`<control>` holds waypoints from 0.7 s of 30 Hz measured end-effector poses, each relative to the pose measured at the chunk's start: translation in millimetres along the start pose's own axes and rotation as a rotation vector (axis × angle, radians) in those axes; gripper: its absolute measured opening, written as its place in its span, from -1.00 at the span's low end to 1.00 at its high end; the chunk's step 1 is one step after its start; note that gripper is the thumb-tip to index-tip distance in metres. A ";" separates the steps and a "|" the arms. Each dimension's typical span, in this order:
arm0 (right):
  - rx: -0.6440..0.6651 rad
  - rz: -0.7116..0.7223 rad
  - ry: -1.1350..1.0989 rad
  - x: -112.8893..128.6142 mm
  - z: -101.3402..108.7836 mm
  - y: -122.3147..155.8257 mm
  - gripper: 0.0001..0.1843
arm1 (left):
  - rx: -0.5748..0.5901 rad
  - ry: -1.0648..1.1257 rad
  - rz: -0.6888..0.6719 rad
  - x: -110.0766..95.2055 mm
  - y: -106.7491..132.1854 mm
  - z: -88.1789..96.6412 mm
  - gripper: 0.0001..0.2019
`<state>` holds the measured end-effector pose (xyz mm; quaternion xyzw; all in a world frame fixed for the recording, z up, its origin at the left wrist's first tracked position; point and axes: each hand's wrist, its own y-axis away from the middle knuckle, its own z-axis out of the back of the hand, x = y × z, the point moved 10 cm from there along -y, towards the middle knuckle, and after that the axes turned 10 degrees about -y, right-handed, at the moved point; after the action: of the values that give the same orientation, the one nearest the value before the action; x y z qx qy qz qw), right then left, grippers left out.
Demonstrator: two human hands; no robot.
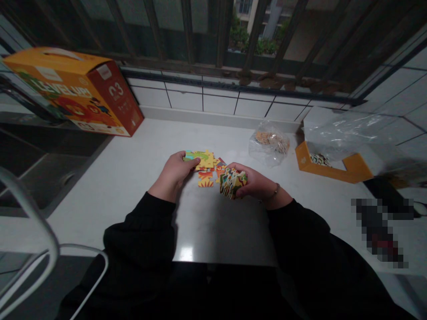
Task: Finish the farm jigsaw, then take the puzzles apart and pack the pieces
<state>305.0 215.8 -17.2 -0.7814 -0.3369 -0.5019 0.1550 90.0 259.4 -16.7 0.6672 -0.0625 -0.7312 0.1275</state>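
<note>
Between thumb and fingers, my left hand (175, 174) grips some yellow and green jigsaw puzzle pieces (204, 160). A thick stack of jigsaw puzzle pieces (230, 183), edges facing me, fills my right hand (251, 181). Orange and yellow puzzle pieces (206, 179) lie on the white counter between the hands, partly covered by what the left hand holds. How many pieces each hand has cannot be made out.
An orange "LEVEL UP!" box (76, 95) stands back left beside a dark sink (20, 164). Back right are a clear plastic bag (268, 144) with pieces and an open orange tray (333, 170). White tubing (50, 249) curves at lower left. Barred windows rise behind.
</note>
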 end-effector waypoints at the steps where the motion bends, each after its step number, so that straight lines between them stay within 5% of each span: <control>1: 0.007 -0.006 -0.012 -1.4 -0.2 -0.2 -0.10 | 0.045 0.057 0.008 1.4 -0.8 -4.7 -0.81; 3: 0.022 -0.014 -0.023 -2.7 -1.1 -0.8 -0.10 | 0.121 0.171 0.021 2.1 -1.5 -13.0 -0.83; 9: -0.023 -0.004 0.024 -1.0 1.8 -2.7 -0.13 | 0.035 0.193 0.017 1.1 -2.7 -5.6 -0.83; 16: -0.351 0.212 -0.014 16.3 27.0 -4.5 -0.14 | 0.141 0.146 -0.049 -2.2 5.8 -28.2 -0.79; 21: -0.403 0.190 0.002 16.3 28.7 -4.9 -0.15 | 0.320 0.175 -0.037 -0.4 19.9 -56.8 -0.68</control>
<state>325.5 242.0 -16.1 -0.8242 -0.1547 -0.5430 0.0428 148.4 244.9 -16.9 0.7409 -0.1547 -0.6534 0.0111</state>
